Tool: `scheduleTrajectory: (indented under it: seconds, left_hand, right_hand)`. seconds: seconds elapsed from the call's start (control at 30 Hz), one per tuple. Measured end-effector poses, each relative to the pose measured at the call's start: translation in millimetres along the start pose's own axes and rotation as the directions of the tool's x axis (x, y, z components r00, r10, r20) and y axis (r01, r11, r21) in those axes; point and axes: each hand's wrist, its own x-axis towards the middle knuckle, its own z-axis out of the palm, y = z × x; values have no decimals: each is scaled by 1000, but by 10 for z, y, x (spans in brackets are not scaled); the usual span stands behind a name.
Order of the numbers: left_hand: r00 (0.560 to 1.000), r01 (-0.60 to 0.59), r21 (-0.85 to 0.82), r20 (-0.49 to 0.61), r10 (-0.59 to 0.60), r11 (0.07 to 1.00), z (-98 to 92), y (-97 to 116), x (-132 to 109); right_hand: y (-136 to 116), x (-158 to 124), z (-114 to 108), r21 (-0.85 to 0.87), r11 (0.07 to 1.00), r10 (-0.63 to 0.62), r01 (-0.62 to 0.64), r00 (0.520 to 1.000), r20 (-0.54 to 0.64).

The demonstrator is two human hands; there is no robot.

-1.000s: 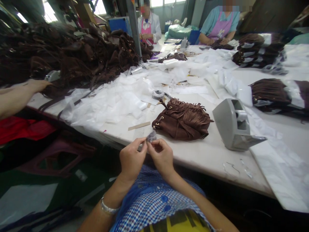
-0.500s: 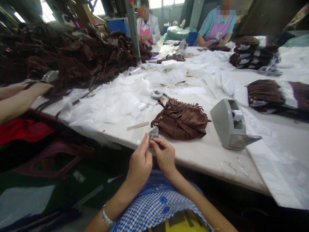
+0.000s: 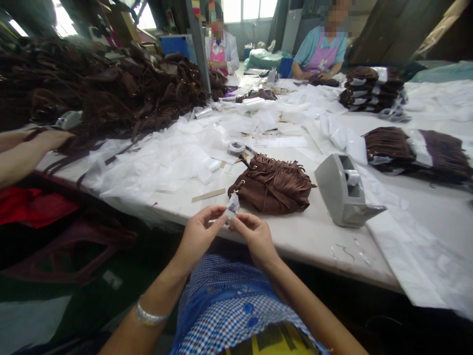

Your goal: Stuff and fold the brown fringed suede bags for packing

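Note:
Between my two hands, at the table's front edge, is a small crumpled piece of clear plastic wrap. My left hand pinches it from the left with thumb and fingertips. From the right, my right hand pinches its lower end. What the plastic covers, if anything, I cannot make out. Just beyond my fingers a brown fringed bag lies on its side, its eyelets and drawcord toward the left. To the right of the bag stands a grey tape dispenser.
A flat strip and a tape roll lie near the bag. White tissue sheets spread leftward below a heap of brown bags. Wrapped fringed bags lie right. Another person's arm reaches in at left; two people work across the table.
My left hand has shifted left and its fingers have opened out from an upright hold to a pinch. The plastic piece shows more fully between both hands. The view has turned slightly.

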Motion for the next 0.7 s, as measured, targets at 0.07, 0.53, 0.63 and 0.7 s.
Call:
scheduleTrajectory:
  seconds: [0.07,0.53,0.63,0.7]
  left_hand:
    - [992,51,-71,118,-42,996,-45,22,56]
    - [992,-21,-3,121,21,1000,182,-260,290]
    - [993,39,1,109,-39,999,209,-393,330]
    - [991,62,-6,123,-61,998,226,-461,345]
  right_hand:
    - [-20,13,-58,-6,1000,14,-14,999,51]
    - [-816,-66,-969,-829,416,-682,374,732,-12]
    - [-1185,-126,-1631,-983,144,-843,116,534,-60]
    - [-1343,-126,-2013,-989,130,-832,-67,535,-145]
